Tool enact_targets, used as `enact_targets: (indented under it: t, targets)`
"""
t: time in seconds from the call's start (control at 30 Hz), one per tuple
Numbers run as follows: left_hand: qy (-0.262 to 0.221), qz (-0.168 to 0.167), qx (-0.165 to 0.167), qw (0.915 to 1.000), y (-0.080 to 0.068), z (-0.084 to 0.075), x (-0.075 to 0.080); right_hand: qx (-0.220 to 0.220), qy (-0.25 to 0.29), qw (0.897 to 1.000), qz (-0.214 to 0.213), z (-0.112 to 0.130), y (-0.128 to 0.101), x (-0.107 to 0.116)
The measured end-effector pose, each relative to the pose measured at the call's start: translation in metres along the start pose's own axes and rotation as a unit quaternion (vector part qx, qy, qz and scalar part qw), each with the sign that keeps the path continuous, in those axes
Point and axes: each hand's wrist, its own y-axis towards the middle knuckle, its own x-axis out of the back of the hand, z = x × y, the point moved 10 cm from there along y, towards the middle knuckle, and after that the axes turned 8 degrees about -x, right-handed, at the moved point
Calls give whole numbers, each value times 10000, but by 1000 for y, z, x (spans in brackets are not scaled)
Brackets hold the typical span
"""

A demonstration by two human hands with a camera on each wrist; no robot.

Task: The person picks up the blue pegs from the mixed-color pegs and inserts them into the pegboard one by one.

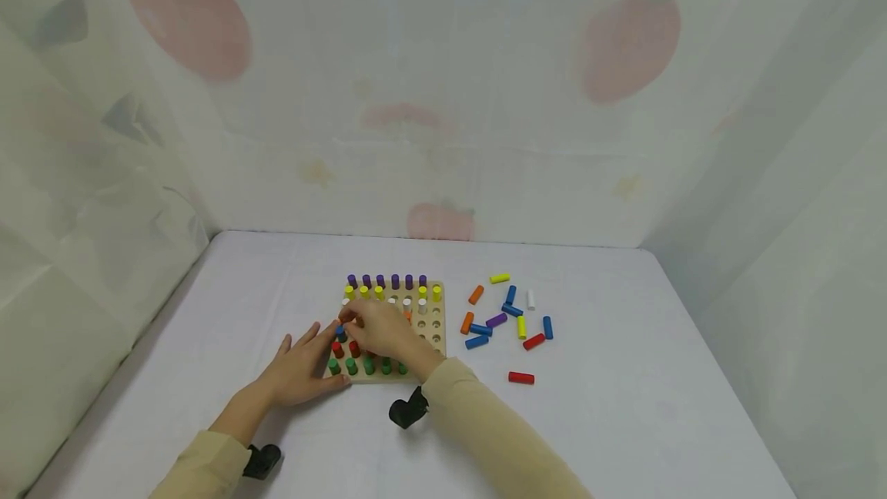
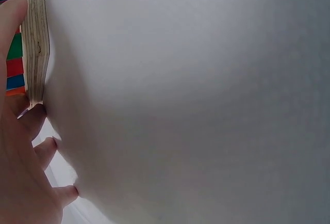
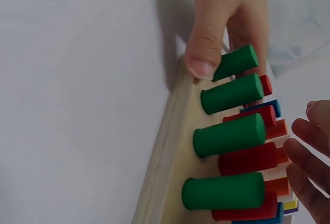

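Fingers of the right hand bend down over the pegboard, lower middle of the head view, tips just beside a blue peg standing near its left edge; whether they pinch a peg, I cannot tell. At lower left, the left hand spreads its fingers beside the board, curled round nothing, thumb on the lower-left corner. Below the right hand stand red pegs and a row of green pegs; above it, white pegs, yellow pegs and, along the top edge, purple pegs. Loose pegs lie scattered right of the board, a red one lowest.
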Motion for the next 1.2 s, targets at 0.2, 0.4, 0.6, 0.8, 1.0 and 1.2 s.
enact_targets:
  t: [0.2,0.4,0.6,0.8,1.0,1.2]
  targets:
    - [20,-9,26,10000,0,5,-2,347,-5,9993,-108,7,-5,14]
    - [-6,-21,29,10000,-2,5,-3,759,64,9969,-196,15,-15,28]
    - [-49,-50,24,10000,-4,4,-2,771,123,9963,-351,11,-23,42]
    - [23,-32,56,10000,-5,6,-3,917,242,9938,-586,5,-32,58]
    - [13,-33,78,10000,-6,7,-3,860,480,9926,-714,-11,-38,69]
    - [16,-22,104,9999,-6,5,-3,710,751,9901,-946,-30,-45,79]
